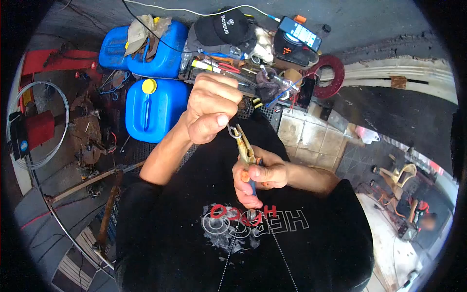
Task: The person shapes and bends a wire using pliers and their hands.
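My left hand is raised in a closed fist with its thumb pressed along the side. From under it comes a thin metal wire bent into a small loop or hook; the part inside the fist is hidden. My right hand is wrapped around the handles of pliers, which have worn, brassy-looking jaws and orange and blue grips. Tilted up toward the left, the jaw tips meet the bent wire just below my left fist. Both hands are in front of my black shirt.
Blue jerrycans stand at the upper left. Behind my hands lie a black cap, loose tools and a lit phone. A red ring leans by the wall. Coiled wire hangs left, and a plastic chair stands right.
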Motion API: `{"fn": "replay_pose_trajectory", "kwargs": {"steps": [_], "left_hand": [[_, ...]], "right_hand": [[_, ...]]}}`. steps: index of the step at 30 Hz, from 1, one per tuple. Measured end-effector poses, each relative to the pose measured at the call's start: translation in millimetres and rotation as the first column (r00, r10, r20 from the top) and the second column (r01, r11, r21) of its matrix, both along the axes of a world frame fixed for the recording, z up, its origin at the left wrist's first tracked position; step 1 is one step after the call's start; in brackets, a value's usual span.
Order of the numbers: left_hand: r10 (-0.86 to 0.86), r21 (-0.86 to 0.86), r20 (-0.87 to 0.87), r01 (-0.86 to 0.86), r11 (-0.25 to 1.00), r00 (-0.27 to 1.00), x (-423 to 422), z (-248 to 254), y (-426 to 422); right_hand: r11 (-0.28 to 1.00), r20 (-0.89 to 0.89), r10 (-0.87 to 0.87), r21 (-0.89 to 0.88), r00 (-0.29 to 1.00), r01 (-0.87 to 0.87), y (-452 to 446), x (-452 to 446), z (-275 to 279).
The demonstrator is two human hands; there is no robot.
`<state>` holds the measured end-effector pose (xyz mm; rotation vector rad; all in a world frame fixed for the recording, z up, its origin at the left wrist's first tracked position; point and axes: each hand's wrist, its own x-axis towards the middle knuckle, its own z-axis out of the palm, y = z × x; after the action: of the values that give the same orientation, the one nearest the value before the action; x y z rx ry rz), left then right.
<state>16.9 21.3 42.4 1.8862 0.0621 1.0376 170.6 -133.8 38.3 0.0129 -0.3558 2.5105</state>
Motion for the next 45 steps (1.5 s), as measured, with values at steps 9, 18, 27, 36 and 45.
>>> {"fn": "replay_pose_trajectory", "kwargs": {"steps": [9,18,27,36,45], "left_hand": [[-0.006,0.011,0.027,0.005,1.0,1.0,29.4,3.2,-3.6],[0.38,0.139,-0.356,-0.354,0.925,0.853,0.8,-8.9,-20.6],[0.513,-0.135,-0.636,-0.738,0.662,0.576,10.8,-36.2,-55.3],[0.148,-0.666,-0.532,-0.52,0.535,0.834,-8.4,-42.3,-60.0],[0.047,-0.76,-0.401,-0.361,0.541,0.915,-41.7,-43.2,-48.1]], "right_hand": [[0.993,-0.272,0.107,-0.012,0.956,-0.115,-0.9,11.8,-12.1],[0.976,0.45,-0.068,0.215,0.89,-0.034,25.5,82.9,-47.2],[0.751,0.746,-0.654,0.619,-0.128,-0.23,31.6,71.1,-67.6],[0.594,0.587,-0.797,0.716,-0.145,-0.366,59.8,52.1,-54.5],[0.45,0.444,-0.89,0.815,-0.106,-0.366,68.1,18.7,-53.6]]}}
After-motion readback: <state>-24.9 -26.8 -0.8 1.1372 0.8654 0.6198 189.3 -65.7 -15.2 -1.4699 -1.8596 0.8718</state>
